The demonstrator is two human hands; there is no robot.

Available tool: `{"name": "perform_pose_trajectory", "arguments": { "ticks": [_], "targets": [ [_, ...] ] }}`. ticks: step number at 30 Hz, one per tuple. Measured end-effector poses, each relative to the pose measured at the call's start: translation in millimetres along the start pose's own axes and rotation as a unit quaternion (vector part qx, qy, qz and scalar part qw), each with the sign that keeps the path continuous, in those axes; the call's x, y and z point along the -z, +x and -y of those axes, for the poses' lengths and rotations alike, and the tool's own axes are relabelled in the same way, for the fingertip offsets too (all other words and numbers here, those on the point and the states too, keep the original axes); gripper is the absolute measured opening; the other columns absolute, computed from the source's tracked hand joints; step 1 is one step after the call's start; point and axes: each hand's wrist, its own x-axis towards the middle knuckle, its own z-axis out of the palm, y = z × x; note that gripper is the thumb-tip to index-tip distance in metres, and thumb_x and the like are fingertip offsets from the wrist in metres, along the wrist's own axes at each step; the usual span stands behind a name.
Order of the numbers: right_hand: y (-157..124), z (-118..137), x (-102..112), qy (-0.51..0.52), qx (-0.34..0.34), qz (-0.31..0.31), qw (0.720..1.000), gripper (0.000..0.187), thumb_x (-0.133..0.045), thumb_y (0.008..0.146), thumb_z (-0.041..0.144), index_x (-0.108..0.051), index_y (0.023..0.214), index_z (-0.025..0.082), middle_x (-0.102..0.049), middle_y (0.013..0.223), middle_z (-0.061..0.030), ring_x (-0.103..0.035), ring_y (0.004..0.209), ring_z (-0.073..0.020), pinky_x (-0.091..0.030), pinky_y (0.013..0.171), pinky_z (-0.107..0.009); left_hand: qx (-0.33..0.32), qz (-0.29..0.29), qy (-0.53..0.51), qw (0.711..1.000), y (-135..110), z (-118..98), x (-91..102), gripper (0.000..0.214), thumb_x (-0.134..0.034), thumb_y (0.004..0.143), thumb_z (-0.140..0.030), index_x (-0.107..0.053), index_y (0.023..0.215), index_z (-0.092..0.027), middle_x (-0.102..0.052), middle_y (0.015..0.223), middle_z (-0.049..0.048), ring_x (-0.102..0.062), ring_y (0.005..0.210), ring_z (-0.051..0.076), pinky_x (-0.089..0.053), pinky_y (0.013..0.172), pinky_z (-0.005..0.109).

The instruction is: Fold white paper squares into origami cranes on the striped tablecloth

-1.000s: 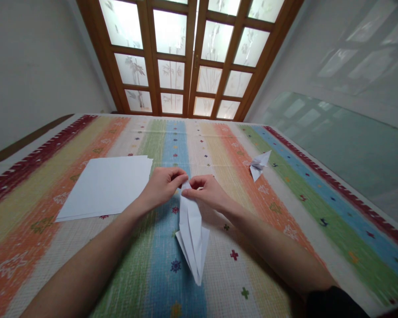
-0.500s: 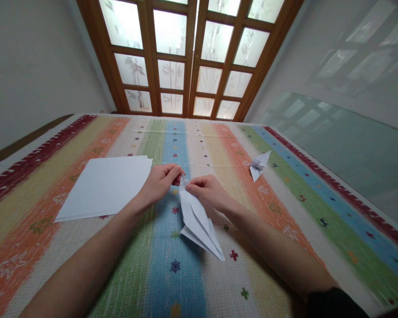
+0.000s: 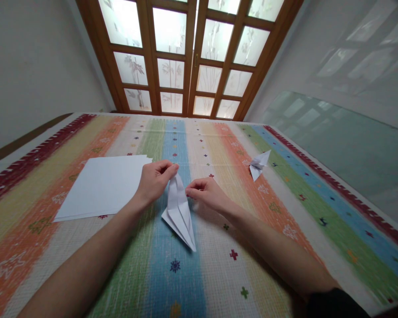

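Observation:
A folded white origami paper [image 3: 179, 214], long and pointed with layered flaps, hangs over the blue stripe of the cloth. My left hand [image 3: 155, 179] pinches its narrow far end between thumb and fingers. The pointed near end angles down toward me. Just right of the paper is my right hand [image 3: 205, 192], its fingers curled and thumb pressed in, with nothing visible between them. Its fingertips are at the paper's right edge; whether they touch it I cannot tell.
A stack of white paper sheets [image 3: 99, 187] lies left of my left hand. A finished-looking folded paper figure [image 3: 259, 165] sits at the right. A striped tablecloth [image 3: 219, 282] covers the table. Behind stand wooden glass-paned doors [image 3: 189, 57]; a glass panel [image 3: 338, 128] is on the right.
The folded paper has swung left and turned, carried by my left hand, which moved slightly left. My right hand has let go of the paper's upper part.

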Motion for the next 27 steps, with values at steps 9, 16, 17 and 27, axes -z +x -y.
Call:
{"name": "perform_pose_trajectory", "arguments": {
  "ticks": [9, 16, 17, 27],
  "targets": [
    [4, 3, -6, 0.057, 0.076, 0.0, 0.995, 0.024, -0.068, 0.079, 0.04, -0.072, 0.087, 0.019, -0.071, 0.083, -0.0026, -0.062, 0.072, -0.0134, -0.049, 0.068, -0.027, -0.038, 0.05, -0.036, 0.997, -4, 0, -8.9, 0.03, -0.058, 0.081, -0.038, -0.059, 0.06, -0.017, -0.052, 0.053, -0.004, -0.043, 0.05, 0.01, -0.034, 0.049, 0.022],
    [5, -2, -7, 0.015, 0.082, -0.072, 0.994, 0.024, -0.066, 0.079, 0.04, -0.072, 0.073, 0.017, -0.067, 0.067, -0.0017, -0.056, 0.059, -0.0117, -0.043, 0.055, -0.024, -0.061, 0.055, 0.023, 0.996, -5, 6, -7.3, 0.026, -0.069, 0.076, -0.04, -0.063, 0.064, -0.017, -0.062, 0.058, -0.0018, -0.053, 0.053, 0.011, -0.041, 0.052, 0.022],
    [5, -2, -6, 0.011, 0.084, -0.087, 0.993, 0.024, -0.066, 0.079, 0.039, -0.072, 0.072, 0.017, -0.068, 0.067, -0.0021, -0.056, 0.059, -0.0118, -0.043, 0.054, -0.024, -0.06, 0.066, 0.034, 0.995, -5, 7, -6.7, 0.028, -0.071, 0.075, -0.041, -0.063, 0.063, -0.017, -0.062, 0.057, -0.0018, -0.052, 0.052, 0.011, -0.04, 0.052, 0.022],
    [6, 2, -1, -0.007, 0.078, -0.125, 0.989, 0.022, -0.067, 0.077, 0.038, -0.069, 0.069, 0.017, -0.066, 0.063, -0.0015, -0.056, 0.056, -0.0111, -0.042, 0.053, -0.023, -0.05, 0.121, 0.034, 0.991, -3, 12, -5.4, 0.028, -0.064, 0.08, -0.039, -0.07, 0.066, -0.016, -0.066, 0.057, -0.0001, -0.053, 0.052, 0.011, -0.035, 0.05, 0.021]
  ]
}}
